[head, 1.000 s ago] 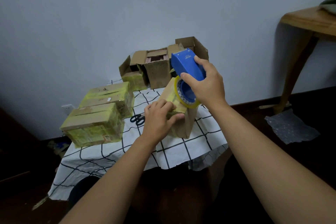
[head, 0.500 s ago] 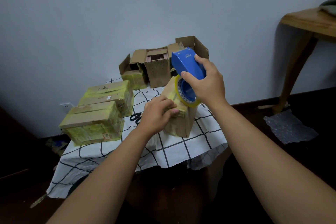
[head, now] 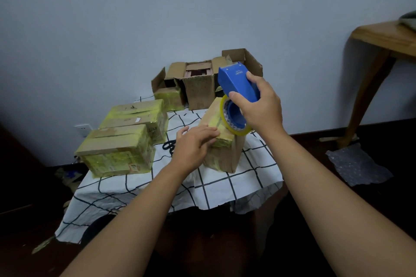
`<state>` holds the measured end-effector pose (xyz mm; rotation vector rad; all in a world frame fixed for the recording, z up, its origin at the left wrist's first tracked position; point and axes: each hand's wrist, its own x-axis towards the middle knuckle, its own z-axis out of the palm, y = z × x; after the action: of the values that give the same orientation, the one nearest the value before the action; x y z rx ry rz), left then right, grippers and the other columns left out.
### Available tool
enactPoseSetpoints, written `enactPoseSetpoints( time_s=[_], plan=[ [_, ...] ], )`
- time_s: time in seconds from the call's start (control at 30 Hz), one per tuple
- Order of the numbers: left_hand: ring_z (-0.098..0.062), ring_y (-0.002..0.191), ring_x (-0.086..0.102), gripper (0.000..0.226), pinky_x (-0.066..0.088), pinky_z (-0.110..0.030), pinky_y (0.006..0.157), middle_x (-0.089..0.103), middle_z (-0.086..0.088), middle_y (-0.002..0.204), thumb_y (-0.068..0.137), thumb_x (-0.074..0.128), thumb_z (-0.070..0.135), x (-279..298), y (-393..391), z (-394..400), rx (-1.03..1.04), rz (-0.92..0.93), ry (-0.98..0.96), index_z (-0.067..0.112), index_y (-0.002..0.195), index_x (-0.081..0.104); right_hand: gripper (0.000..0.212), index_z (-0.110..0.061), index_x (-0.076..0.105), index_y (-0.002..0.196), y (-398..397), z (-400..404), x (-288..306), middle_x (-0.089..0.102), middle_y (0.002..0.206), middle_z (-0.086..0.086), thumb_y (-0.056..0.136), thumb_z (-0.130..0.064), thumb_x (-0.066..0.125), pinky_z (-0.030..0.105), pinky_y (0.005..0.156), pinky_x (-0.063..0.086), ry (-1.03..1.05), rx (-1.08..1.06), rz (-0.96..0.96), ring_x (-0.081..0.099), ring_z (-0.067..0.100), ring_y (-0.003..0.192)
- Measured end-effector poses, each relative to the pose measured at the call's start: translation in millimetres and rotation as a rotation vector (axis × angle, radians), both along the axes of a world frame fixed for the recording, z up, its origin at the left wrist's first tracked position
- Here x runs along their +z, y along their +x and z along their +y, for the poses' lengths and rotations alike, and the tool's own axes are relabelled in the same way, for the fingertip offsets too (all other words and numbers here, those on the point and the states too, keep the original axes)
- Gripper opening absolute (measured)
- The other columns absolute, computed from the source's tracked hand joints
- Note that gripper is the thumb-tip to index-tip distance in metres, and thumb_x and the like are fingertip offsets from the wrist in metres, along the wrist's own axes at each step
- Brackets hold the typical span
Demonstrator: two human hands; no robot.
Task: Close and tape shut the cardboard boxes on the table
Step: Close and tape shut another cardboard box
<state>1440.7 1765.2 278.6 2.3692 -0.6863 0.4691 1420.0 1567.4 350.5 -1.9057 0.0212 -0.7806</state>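
Checked tablecloth (head: pixel 135 189), scissors (head: pixel 168 145), taped boxes (head: pixel 117 155)

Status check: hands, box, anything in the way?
Right hand grips tape dispenser above box. Left hand flat, pressing tape down. Scissors beside, clear.

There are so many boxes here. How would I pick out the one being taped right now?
Look at the small table under the checked cloth. At its near right corner stands the box being taped, upright and narrow. Unlike the two flat sealed boxes on the left and the open boxes behind, it has the left hand pressing its top and the blue tape dispenser above it.
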Motion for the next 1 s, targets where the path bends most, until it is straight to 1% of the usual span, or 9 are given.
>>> enactPoseSetpoints(
  time_s=[0.13,0.27,0.33,0.5,0.67,0.77,0.83,0.9,1.0],
  plan=[
    [-0.010,0.127,0.049,0.026,0.012,-0.042,0.115,0.062,0.012,0.127,0.096,0.059,0.026,11.4,-8.0,-5.1,0.019,-0.003,0.118,0.029,0.121,0.064,0.064,-0.029,0.050,0.140,0.2,0.0,1.4,0.053,0.127,-0.009,0.084,-0.045,0.076,0.027,0.086,0.050,0.004,0.000,0.005,0.052,0.009,0.109],
    [-0.018,0.126,0.042,0.063,0.012,-0.049,0.117,0.050,0.002,0.126,0.088,0.040,0.068,22.7,-20.8,-26.8,0.134,0.015,0.370,0.033,0.140,0.043,0.062,-0.027,0.056,0.135,-3.9,-3.4,1.4,0.057,0.125,-0.008,0.081,-0.044,0.079,0.035,0.093,0.054,0.116,-0.046,-0.034,0.056,0.012,0.111],
    [-0.023,0.121,0.039,0.066,0.017,-0.051,0.113,0.046,-0.004,0.122,0.086,0.039,0.075,25.1,-22.4,-48.7,0.211,0.028,0.408,0.033,0.137,0.043,0.061,-0.026,0.057,0.134,-10.5,-6.9,3.1,0.058,0.126,-0.008,0.080,-0.044,0.079,0.034,0.094,0.054,0.160,-0.101,-0.070,0.056,0.009,0.112],
    [-0.028,0.117,0.043,0.040,0.022,-0.045,0.106,0.045,-0.007,0.119,0.095,0.047,0.052,19.9,-20.2,-66.4,0.277,-0.080,0.438,0.023,0.122,0.054,0.060,-0.026,0.057,0.135,-31.1,-21.4,5.0,0.058,0.128,-0.008,0.081,-0.042,0.079,0.027,0.093,0.050,0.189,-0.200,-0.108,0.055,0.007,0.113],
    [-0.017,0.133,0.034,0.043,0.004,-0.053,0.116,0.040,0.003,0.135,0.099,0.044,0.044,37.0,-12.1,-21.6,0.119,-0.003,0.547,0.035,0.142,0.042,0.060,-0.026,0.057,0.135,-51.2,-40.8,5.6,0.057,0.125,-0.010,0.082,-0.040,0.079,0.012,0.084,0.047,0.201,-0.214,-0.124,0.055,0.005,0.110],
    [-0.018,0.142,0.025,0.051,0.009,-0.050,0.115,0.037,0.005,0.147,0.097,0.048,0.025,46.1,-1.3,6.8,0.142,-0.076,0.676,0.043,0.144,0.039,0.059,-0.026,0.058,0.134,-63.3,-45.6,3.3,0.057,0.123,-0.013,0.082,-0.038,0.080,0.009,0.082,0.046,0.221,-0.214,-0.143,0.055,0.004,0.109],
    [-0.022,0.142,0.025,0.053,0.018,-0.047,0.113,0.037,0.000,0.150,0.095,0.049,0.018,48.1,-0.2,12.4,0.246,-0.068,0.613,0.041,0.143,0.043,0.059,-0.025,0.058,0.135,-71.0,-44.4,0.7,0.056,0.123,-0.013,0.081,-0.039,0.080,0.020,0.088,0.049,0.213,-0.222,-0.141,0.055,0.005,0.110],
    [-0.027,0.135,0.036,0.045,0.029,-0.045,0.107,0.046,-0.005,0.143,0.095,0.050,0.022,45.7,-6.3,3.6,0.262,-0.082,0.402,0.032,0.139,0.051,0.060,-0.025,0.058,0.135,-78.6,-43.9,-3.7,0.055,0.122,-0.013,0.081,-0.038,0.080,0.024,0.089,0.048,0.187,-0.238,-0.138,0.053,0.004,0.109],
    [-0.024,0.122,0.045,0.047,0.038,-0.043,0.100,0.051,0.000,0.128,0.091,0.049,0.049,39.2,-31.0,-36.7,0.108,-0.086,0.216,0.027,0.131,0.058,0.060,-0.025,0.058,0.135,-89.4,-46.1,-13.6,0.055,0.121,-0.014,0.081,-0.037,0.081,0.022,0.090,0.046,0.207,-0.262,-0.134,0.052,0.000,0.108]
  ],
)
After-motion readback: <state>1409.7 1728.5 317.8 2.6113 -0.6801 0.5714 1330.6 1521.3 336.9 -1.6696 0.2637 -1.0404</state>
